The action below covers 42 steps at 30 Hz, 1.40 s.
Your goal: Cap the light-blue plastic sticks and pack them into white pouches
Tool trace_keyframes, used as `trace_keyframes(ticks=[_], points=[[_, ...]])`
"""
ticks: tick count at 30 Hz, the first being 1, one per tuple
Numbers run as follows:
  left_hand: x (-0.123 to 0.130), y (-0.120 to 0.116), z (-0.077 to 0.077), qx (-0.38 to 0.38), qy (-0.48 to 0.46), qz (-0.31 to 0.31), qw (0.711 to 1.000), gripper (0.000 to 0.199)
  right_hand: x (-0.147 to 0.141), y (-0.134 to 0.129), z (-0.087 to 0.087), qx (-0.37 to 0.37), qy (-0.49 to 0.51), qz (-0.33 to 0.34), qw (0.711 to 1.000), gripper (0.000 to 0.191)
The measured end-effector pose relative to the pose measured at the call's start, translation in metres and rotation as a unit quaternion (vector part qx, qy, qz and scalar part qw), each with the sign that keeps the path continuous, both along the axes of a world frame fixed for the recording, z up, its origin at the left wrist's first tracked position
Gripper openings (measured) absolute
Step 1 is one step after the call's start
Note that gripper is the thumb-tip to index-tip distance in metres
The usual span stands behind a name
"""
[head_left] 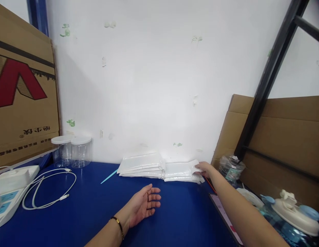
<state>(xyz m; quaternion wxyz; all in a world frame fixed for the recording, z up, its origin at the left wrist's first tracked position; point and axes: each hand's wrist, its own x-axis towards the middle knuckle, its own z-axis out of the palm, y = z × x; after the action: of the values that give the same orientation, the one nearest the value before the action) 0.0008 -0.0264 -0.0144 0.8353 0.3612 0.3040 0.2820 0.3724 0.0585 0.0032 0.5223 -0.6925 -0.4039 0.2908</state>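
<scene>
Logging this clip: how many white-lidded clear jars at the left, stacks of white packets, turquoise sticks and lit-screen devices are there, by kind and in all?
White-lidded clear jars: 2
Stacks of white packets: 2
Turquoise stick: 1
Lit-screen device: 1
Total: 6

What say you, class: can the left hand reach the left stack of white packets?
Probably yes: the left hand is open and empty, and nothing visible stands between it and the left packet stack.
</scene>
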Motion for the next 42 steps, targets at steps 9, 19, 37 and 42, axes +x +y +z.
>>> trace_keyframes(ticks=[9, 19, 37, 42], points=[[0.000, 0.002, 0.000, -0.022, 0.006, 0.045, 0.999, 0.040, -0.027, -0.005, 0.033, -0.060, -0.216, 0.020, 0.974, 0.031], [-0.008, 0.010, -0.001, -0.036, -0.011, 0.120, 0.992, 0.036, -0.175, 0.030, 0.027, -0.053, -0.190, 0.159, 0.967, 0.048], [-0.014, 0.007, 0.018, 0.010, -0.282, 0.239, 0.929, 0.041, -0.204, -0.100, 0.056, 0.180, 0.190, 0.289, 0.921, 0.038], [-0.006, 0.009, 0.030, 0.062, -0.251, 0.350, 0.900, 0.032, -0.169, -0.131, -0.010, 0.018, 0.279, 0.261, 0.924, 0.037]])
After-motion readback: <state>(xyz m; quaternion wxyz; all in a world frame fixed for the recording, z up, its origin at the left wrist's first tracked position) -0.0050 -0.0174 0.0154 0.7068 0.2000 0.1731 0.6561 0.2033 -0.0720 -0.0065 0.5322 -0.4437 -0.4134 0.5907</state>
